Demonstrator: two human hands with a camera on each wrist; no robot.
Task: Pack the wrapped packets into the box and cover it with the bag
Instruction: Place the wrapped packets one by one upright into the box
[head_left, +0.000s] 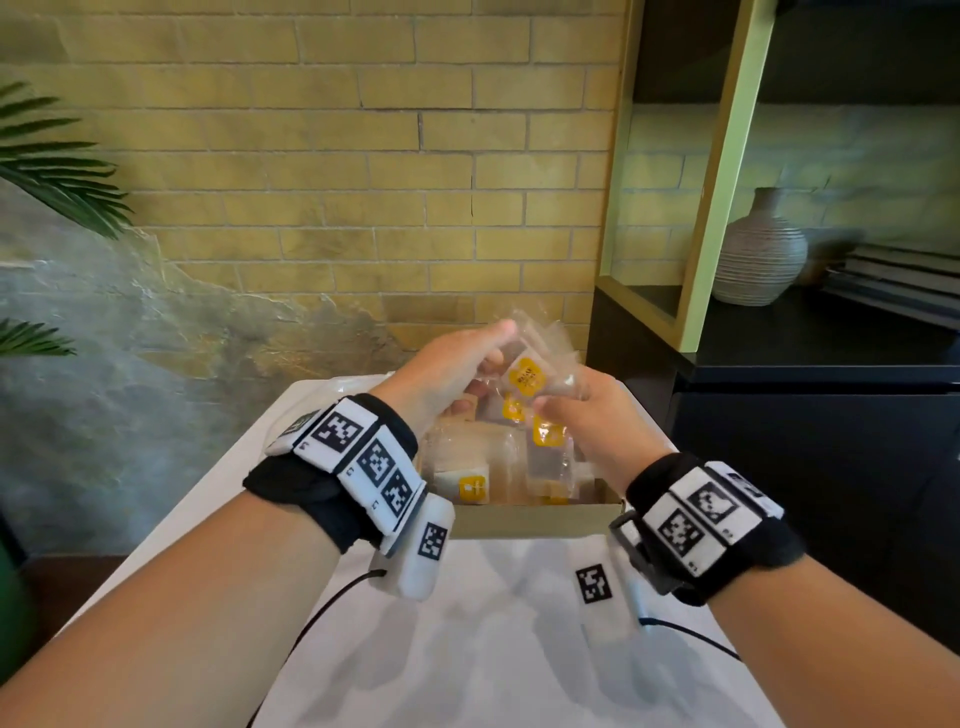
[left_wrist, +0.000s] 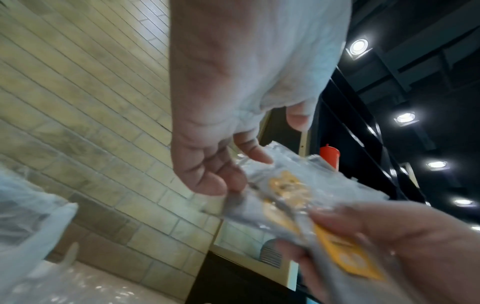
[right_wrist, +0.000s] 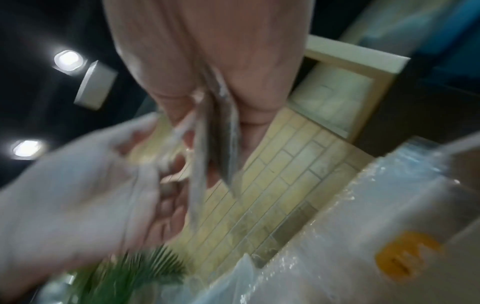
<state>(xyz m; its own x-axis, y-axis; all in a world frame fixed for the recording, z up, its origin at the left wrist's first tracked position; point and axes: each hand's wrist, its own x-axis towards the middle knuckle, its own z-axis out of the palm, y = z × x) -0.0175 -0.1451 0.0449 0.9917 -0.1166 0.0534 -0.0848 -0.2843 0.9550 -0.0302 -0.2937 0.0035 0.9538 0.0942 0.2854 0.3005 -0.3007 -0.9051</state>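
From the head view, your left hand (head_left: 447, 371) and your right hand (head_left: 592, 415) meet above the open cardboard box (head_left: 530, 519), which sits on the white counter (head_left: 493, 649) in front of the brick wall (head_left: 363, 156). Between them you hold a small bunch of clear wrapped packets (head_left: 530, 376) with yellow labels: your left grip is curled round their far upper edge, your right grip pinches their near lower corner. More packets (head_left: 470, 486) already lie inside the box, some standing on edge. A clear plastic bag (head_left: 358, 387) lies on the counter just beyond the box, mostly hidden by your left wrist. To the right a ribbed vase (head_left: 758, 254) stands on a dark shelf (head_left: 831, 332), and palm leaves (head_left: 57, 166) reach in from the left. From the left wrist, your left fingers (left_wrist: 207, 181) curl down onto the edge of the packets (left_wrist: 298, 195), while your right hand (left_wrist: 402, 236) holds the other end, thumb over a yellow label; the bag (left_wrist: 33, 216) shows blurred at lower left. From the right wrist, the picture is blurred, yet your right fingers (right_wrist: 254, 92) plainly clamp the packets (right_wrist: 223, 144) seen edge-on, your left hand (right_wrist: 78, 185) is at their other side, and a boxed packet with a yellow label (right_wrist: 405, 255) lies at lower right.
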